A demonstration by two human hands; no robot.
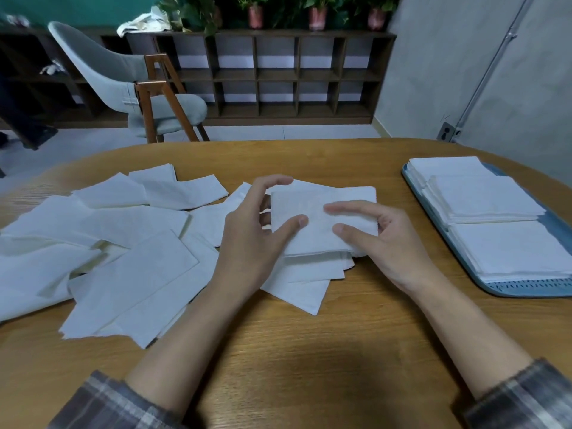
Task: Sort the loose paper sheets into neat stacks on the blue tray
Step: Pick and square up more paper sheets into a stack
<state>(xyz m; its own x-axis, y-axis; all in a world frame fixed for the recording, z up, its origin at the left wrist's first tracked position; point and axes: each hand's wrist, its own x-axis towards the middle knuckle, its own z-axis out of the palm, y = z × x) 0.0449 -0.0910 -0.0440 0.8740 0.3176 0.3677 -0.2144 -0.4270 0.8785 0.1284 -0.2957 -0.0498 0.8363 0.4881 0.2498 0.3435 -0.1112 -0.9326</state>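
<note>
In the left half of the frame the loose sheets (123,243) are lying scattered and overlapping on the desk (309,351). In the centre the left hand (247,233) is gripping the small stack (322,224) at its left edge, with the thumb on top and the fingers curling around the far corner. This stack is lying with its long side across the frame, over a few other sheets. The right hand (387,239) is pinching its right edge, thumb and forefinger on top. At the right edge of the frame the blue tray (526,287) is sitting well apart from both hands and is already carrying two neat piles (483,199). In my judgement the right hand is nearer, so the coming move is going rightward.
</note>
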